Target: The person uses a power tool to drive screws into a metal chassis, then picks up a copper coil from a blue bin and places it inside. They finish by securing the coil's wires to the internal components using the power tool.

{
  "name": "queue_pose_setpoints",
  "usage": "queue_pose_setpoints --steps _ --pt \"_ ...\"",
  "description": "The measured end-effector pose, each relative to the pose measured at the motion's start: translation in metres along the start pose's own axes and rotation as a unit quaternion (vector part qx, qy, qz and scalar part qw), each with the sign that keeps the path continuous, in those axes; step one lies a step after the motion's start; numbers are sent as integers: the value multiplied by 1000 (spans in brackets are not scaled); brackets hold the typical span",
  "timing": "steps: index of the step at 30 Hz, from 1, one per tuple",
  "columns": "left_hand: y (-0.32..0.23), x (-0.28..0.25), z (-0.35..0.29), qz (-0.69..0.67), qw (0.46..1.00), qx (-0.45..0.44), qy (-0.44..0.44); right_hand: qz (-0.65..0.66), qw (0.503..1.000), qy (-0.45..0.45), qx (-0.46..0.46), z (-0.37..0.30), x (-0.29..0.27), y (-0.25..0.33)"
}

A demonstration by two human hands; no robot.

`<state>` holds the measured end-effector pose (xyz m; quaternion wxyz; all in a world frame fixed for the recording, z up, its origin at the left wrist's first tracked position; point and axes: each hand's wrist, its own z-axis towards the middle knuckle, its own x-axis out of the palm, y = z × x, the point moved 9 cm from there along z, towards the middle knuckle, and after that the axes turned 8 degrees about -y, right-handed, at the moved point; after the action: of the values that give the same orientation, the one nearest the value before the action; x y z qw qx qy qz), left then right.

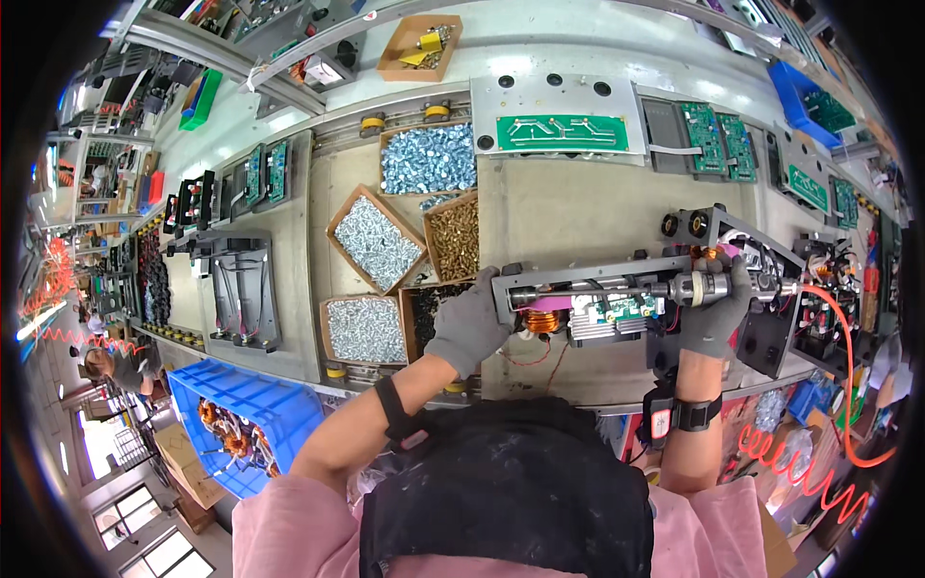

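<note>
My gloved left hand (469, 326) is closed around the left end of a long grey metal chassis (595, 274). Inside the chassis are a copper coil (541, 322) and a green circuit board with a finned heatsink (605, 328). My gloved right hand (715, 316) wraps around an air screwdriver (700, 288), which lies level with its long bit pointing left along the chassis. A red air hose (836, 306) runs from the tool's right end. The bit's tip is too small to make out. Under the right hand stand dark metal panels (768, 339).
Left of the chassis are boxes of silver screws (376, 241), brass-coloured fasteners (453, 239) and bluish fasteners (429, 159). A metal plate with a green board (562, 132) lies beyond. A blue crate (289, 409) of coils sits at lower left. More part-built units (836, 275) stand right.
</note>
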<state>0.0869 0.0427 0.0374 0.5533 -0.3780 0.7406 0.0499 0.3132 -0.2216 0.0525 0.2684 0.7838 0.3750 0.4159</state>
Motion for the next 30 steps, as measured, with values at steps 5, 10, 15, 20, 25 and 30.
queue_pose_setpoints --steps 5,10,15,20,25,30 --pt "-5 -2 2 16 1000 -23 10 17 999 35 8 -1 1 -2" --pt "-9 -8 4 39 997 -50 48 12 999 49 -4 -3 0 1" --pt "-6 -6 6 69 997 -13 15 11 999 36 9 -5 1 3" --pt "-12 -7 7 65 996 -36 41 50 998 38 0 -8 -1 2" --pt "-5 -4 6 86 993 -60 52 83 996 41 -8 -6 1 0" --pt "-50 -72 -7 129 982 4 137 110 992 61 17 -26 12 41"
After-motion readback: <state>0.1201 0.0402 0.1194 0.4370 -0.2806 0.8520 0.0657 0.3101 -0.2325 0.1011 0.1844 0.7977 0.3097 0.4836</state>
